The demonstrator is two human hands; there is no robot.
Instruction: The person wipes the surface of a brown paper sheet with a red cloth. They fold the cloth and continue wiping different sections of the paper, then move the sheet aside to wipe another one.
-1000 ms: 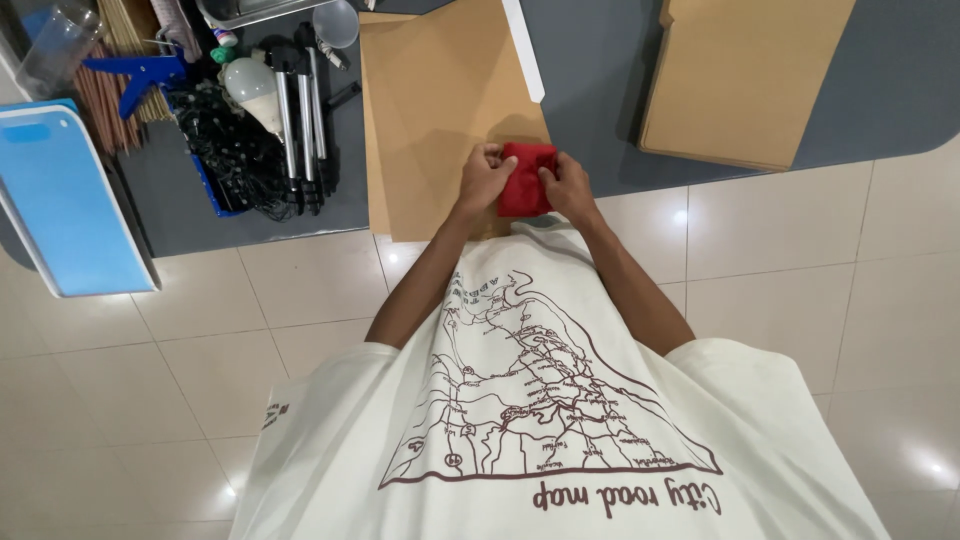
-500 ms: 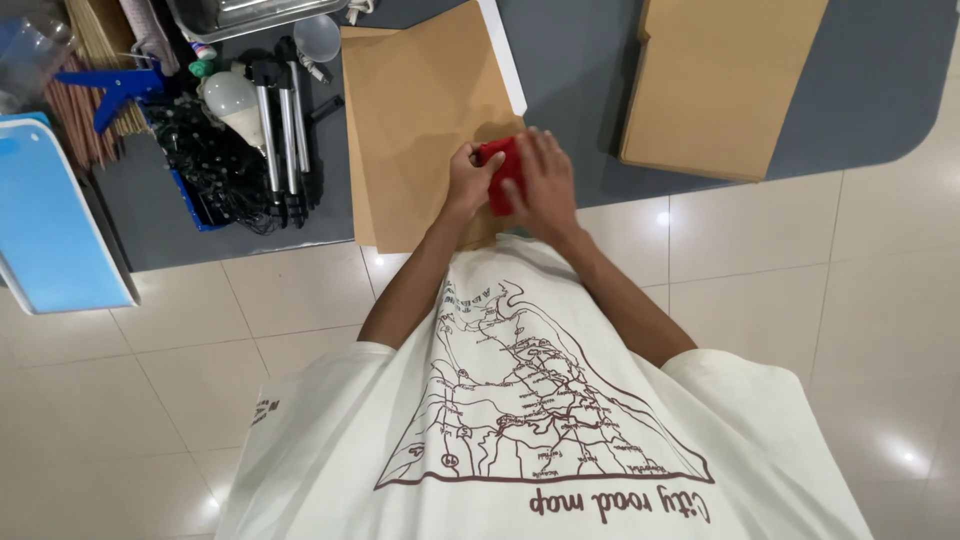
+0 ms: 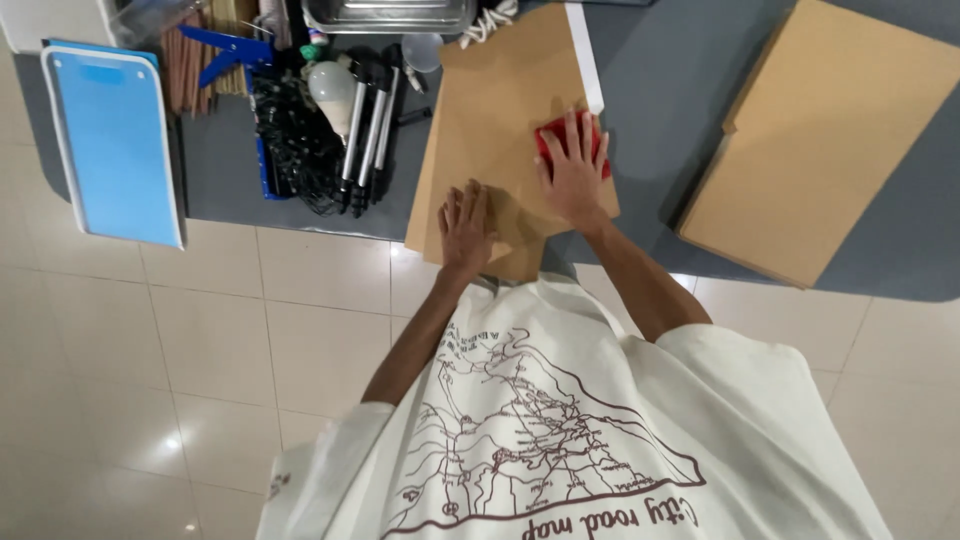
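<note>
1. Half a second ago both hands were together on the red object at the near edge of the brown paper. Now they are apart: the right hand (image 3: 574, 165) lies flat, with fingers spread, on top of the red object (image 3: 570, 140), and the left hand (image 3: 466, 222) lies flat, fingers close together, on the lower part of the brown paper (image 3: 500, 110).
2. The red object sits in the centre of the frame, on the right side of the paper and farther onto it than before. Most of it is hidden under the right palm, so I cannot tell its exact shape.
3. My judgement: the object is now held down on the sheet, and the other hand keeps the sheet steady on the grey table (image 3: 660, 90).
4. A white strip (image 3: 585, 60) runs along the right edge of the paper, just above the right hand.
5. In the upper right, a stack of brown sheets (image 3: 830, 140) lies well apart from the hands.
6. In the upper left, there are a blue tray (image 3: 110, 140), a bundle of black cables (image 3: 290, 150), a light bulb (image 3: 332, 88), metal rods (image 3: 365, 135) and a blue clamp (image 3: 230, 48). They are beside the paper's left edge and do not touch the hands.
7. The near corner of the paper hangs over the table edge.
</note>
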